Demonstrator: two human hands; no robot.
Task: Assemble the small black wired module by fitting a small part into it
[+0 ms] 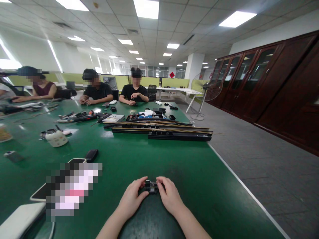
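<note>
My left hand (132,197) and my right hand (169,196) meet near the front edge of the green table (174,159). Between their fingertips sits a small black part (151,186), pinched from both sides and resting on or just above the table. The fingers of both hands are curled around it, and its underside is hidden.
Long black rails with thin rods (169,131) lie across the table's middle. A white jar (56,137), a black case (91,155) and phones (40,192) are at my left. Three people (134,89) sit at the far end. A floor fan (206,96) stands on the right.
</note>
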